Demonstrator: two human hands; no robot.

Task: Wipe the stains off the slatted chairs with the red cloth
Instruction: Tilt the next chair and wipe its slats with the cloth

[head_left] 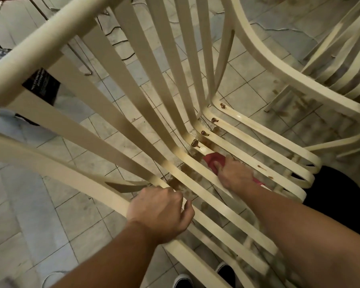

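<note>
The red cloth is lying bunched on a seat slat of the cream slatted chair, its long axis running along the slat and its pointed end facing the bend where seat meets back. The right hand is gripping it, fingers curling over the fabric, and a red tail is sticking out by the wrist. Just past the point, brown stains are dotting the bends of four slats. Open gaps are flanking each slat, showing the tiled floor. The left hand is curling round a slat at the seat's left. A second chair is standing to the right.
</note>
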